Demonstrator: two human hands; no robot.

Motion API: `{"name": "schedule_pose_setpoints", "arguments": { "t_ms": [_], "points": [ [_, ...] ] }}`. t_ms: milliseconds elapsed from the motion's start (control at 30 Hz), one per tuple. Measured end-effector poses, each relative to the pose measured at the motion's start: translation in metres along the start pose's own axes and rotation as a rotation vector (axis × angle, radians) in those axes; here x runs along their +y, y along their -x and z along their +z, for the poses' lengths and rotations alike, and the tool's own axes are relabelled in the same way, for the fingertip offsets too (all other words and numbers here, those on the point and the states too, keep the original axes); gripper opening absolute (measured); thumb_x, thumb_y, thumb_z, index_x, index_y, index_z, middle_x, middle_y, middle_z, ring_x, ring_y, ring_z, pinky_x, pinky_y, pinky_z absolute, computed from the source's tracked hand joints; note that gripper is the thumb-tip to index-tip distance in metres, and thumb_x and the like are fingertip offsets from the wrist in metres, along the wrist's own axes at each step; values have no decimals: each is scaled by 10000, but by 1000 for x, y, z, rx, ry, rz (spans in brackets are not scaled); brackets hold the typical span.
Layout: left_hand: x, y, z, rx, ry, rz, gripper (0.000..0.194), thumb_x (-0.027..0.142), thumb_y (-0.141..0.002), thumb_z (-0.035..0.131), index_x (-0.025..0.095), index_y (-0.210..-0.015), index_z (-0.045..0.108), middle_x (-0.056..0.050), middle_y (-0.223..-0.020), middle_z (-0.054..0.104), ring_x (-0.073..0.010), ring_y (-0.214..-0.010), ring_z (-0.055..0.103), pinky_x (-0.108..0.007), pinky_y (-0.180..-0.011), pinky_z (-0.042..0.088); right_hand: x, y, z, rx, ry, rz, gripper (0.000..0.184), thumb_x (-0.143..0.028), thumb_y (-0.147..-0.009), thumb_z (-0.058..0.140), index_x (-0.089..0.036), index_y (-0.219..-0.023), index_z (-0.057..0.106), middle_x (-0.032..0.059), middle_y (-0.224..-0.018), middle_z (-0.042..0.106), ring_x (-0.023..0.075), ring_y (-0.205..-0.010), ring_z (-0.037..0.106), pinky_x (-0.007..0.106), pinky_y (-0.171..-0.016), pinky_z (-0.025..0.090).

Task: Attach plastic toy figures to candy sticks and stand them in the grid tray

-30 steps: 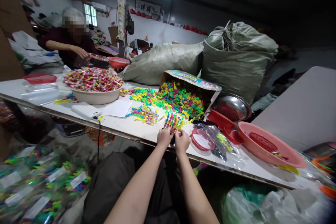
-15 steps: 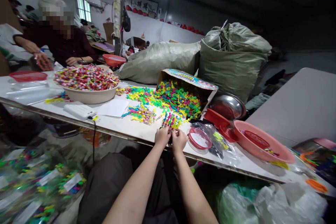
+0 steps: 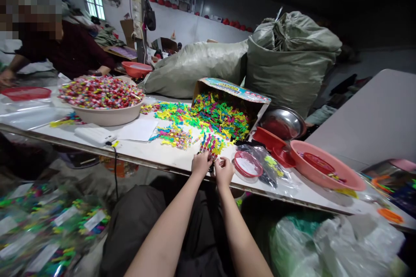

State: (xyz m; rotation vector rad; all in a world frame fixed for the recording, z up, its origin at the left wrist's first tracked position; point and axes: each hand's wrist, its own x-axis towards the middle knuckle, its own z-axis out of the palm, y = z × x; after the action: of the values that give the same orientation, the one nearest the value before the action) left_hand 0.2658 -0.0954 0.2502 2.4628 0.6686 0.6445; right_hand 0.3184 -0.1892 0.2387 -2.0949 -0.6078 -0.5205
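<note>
At the table's front edge my left hand (image 3: 202, 163) is closed over the near end of a row of colourful plastic figures (image 3: 210, 143) in yellow, green, pink and blue. Thin pale parts of the row run under its fingers, and something black shows between my hands. Just to the right, my right hand (image 3: 224, 170) has its thumb and forefinger curled into a pinch; whatever lies between them is too small to make out. Beyond lies a heap of similar figures (image 3: 172, 113), spilling from a tipped carton (image 3: 259, 117). A finished-looking bundle of figures with candy-like sticks (image 3: 177, 137) lies to the left.
On the left stand a basin (image 3: 107, 116) heaped with wrapped candies, a white power bank (image 3: 94, 135) and paper (image 3: 138, 131). To the right are a small red basket (image 3: 238, 165), plastic bags (image 3: 286, 177) and a pink basin (image 3: 349, 179). Sacks (image 3: 289, 82) rise behind; a co-worker (image 3: 73, 52) sits far left.
My right hand has drawn slightly away from the left, its fingers loosening a little. My left hand stays on the row. The view has swung right, and the co-worker has leaned left.
</note>
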Motion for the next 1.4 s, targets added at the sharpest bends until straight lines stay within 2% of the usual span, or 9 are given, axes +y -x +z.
{"name": "schedule_pose_setpoints", "arguments": {
  "t_ms": [133, 267, 400, 600, 933, 1200, 1300, 1400],
  "points": [
    [-1, -1, 3, 1, -9, 1, 160, 319, -812, 499, 199, -893, 566, -35, -892, 643, -183, -890, 561, -296, -783, 362, 7, -8, -2, -106, 5, 10, 269, -365, -714, 494, -168, -851, 618, 20, -704, 615, 187, -715, 550, 295, -722, 336],
    [-1, 0, 4, 12, -28, 1, 163, 304, -809, 501, 192, -897, 579, -40, -892, 639, -190, -895, 552, -307, -784, 360, 14, -16, 0, -229, -19, -12, 272, -377, -690, 502, -185, -833, 630, 17, -725, 635, 172, -662, 553, 272, -662, 372],
    [2, 0, 3, 23, -66, -6, 161, 284, -795, 513, 174, -890, 582, -57, -896, 630, -207, -919, 534, -329, -798, 350, 20, -18, 4, -289, -34, -28, 251, -369, -697, 500, -184, -816, 619, 25, -748, 642, 168, -648, 548, 268, -644, 386],
    [1, -1, 7, 18, -106, 3, 171, 285, -790, 517, 165, -895, 577, -66, -927, 616, -220, -951, 510, -371, -842, 317, 26, -19, 9, -326, -49, -48, 249, -363, -712, 503, -163, -804, 619, 60, -777, 643, 188, -699, 539, 286, -671, 392],
    [-2, 1, 5, 14, -117, 5, 197, 319, -817, 495, 193, -933, 592, -55, -888, 622, -186, -896, 529, -311, -795, 339, 28, -17, 11, -349, -104, -13, 253, -356, -740, 478, -185, -857, 623, 47, -771, 653, 185, -703, 568, 278, -659, 413],
    [-1, -2, 8, 5, -107, -15, 203, 317, -822, 483, 184, -932, 589, -61, -891, 625, -200, -925, 526, -365, -868, 302, 28, -15, 11, -373, -78, 2, 234, -366, -750, 488, -212, -859, 627, 27, -767, 650, 170, -687, 567, 261, -639, 400],
    [2, -1, 5, 5, -88, 3, 180, 276, -821, 475, 184, -924, 591, -54, -892, 632, -194, -926, 533, -367, -884, 305, 26, -19, 9, -375, -65, -10, 209, -349, -738, 502, -209, -830, 627, 19, -731, 641, 166, -669, 562, 256, -622, 386],
    [-1, 14, -5, 25, -54, 52, 214, 213, -810, 475, 202, -996, 580, -34, -979, 634, -165, -989, 526, -324, -918, 308, 27, -27, 2, -354, -47, -29, 153, -314, -707, 524, -205, -766, 614, 12, -689, 626, 171, -651, 555, 256, -604, 371]
  ]
}}
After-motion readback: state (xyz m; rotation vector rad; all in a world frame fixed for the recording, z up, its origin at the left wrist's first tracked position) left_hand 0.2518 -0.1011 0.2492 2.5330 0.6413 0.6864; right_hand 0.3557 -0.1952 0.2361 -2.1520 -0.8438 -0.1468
